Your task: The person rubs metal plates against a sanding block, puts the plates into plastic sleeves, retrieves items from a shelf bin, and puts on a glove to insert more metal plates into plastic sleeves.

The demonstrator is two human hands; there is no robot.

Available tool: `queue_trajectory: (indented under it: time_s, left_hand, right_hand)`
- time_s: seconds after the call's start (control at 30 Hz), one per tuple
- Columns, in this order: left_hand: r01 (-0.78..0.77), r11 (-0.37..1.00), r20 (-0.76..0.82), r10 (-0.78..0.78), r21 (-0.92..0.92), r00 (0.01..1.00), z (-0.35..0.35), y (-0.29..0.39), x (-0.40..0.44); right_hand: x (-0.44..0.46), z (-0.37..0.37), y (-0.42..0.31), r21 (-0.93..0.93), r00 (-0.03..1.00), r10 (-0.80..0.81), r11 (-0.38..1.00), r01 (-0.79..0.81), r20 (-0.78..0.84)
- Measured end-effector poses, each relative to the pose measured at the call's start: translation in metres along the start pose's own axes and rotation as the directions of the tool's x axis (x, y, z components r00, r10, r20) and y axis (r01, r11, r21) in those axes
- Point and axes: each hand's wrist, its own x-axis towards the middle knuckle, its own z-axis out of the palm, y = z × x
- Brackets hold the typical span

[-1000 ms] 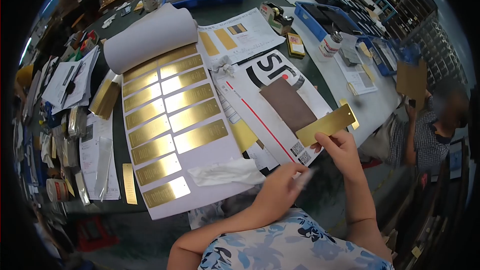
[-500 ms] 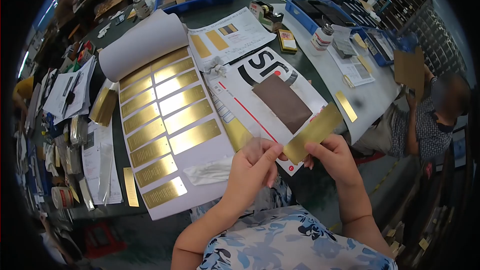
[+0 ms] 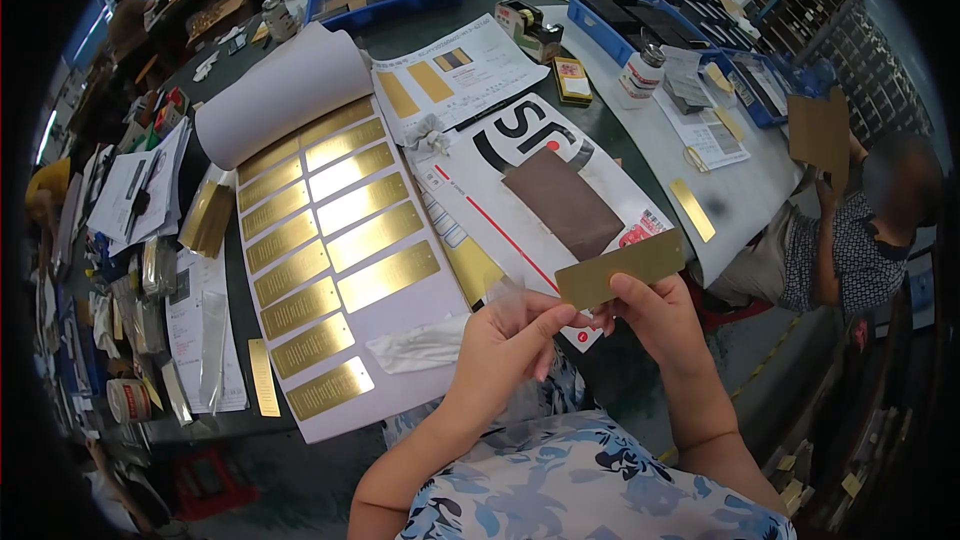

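the right hand (image 3: 660, 312) pinched a gold plate (image 3: 622, 266), the left hand (image 3: 512, 338) clear plastic (image 3: 506, 304), by the near edge of the worktop (image 3: 600, 125).

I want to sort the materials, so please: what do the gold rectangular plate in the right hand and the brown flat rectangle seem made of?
Gold rectangular plate: probably thin metal, satin finish; its soft sheen and straight edges suggest this.
Brown flat rectangle: matte, perhaps card or leather; no bright reflection shows, but material is uncertain.
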Motion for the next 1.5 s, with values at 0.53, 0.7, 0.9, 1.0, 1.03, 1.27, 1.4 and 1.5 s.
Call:
queue_trajectory:
  time_s: [0.53, 0.7, 0.9, 1.0, 1.03, 1.27, 1.4, 1.5]
  left_hand:
    - [-0.335, 0.191, 0.304, 0.172, 0.923, 0.937, -0.003, -0.079, 0.000]
    - [-0.482, 0.281, 0.388, 0.331, 0.830, 0.860, -0.006, -0.077, 0.008]
    - [0.179, 0.983, 0.096, -0.181, 0.031, 0.979, -0.017, 0.012, -0.020]
    - [0.175, 0.966, 0.083, -0.162, -0.190, 0.983, -0.030, 0.017, -0.026]
    - [0.146, 0.988, 0.058, -0.144, -0.041, 0.988, -0.034, 0.014, -0.026]
    - [-0.059, 0.994, -0.085, 0.068, 0.097, 0.994, -0.047, 0.019, -0.049]
    - [-0.109, 0.983, -0.104, 0.125, 0.147, 0.987, -0.046, 0.024, -0.054]
    - [-0.118, 0.979, -0.094, 0.135, 0.166, 0.986, -0.048, 0.022, -0.055]
  right_hand:
    - [0.049, -0.054, 0.050, -0.940, 0.771, -0.617, 0.146, 0.309, 0.157]
    - [0.036, -0.040, 0.044, -0.921, 0.856, -0.497, 0.248, 0.299, 0.144]
    - [0.014, -0.012, 0.000, -0.738, 0.900, -0.377, 0.540, 0.404, 0.218]
    - [0.010, 0.011, -0.012, -0.543, 0.770, -0.310, 0.566, 0.620, 0.557]
    - [0.011, 0.016, -0.010, -0.536, 0.754, -0.317, 0.551, 0.640, 0.575]
    - [0.024, 0.008, -0.003, -0.595, 0.937, -0.348, 0.752, 0.283, 0.006]
    - [0.024, 0.010, 0.006, -0.261, 0.984, -0.178, 0.950, 0.174, 0.010]
    - [0.019, 0.019, 0.011, -0.232, 0.994, -0.093, 0.967, 0.105, 0.061]
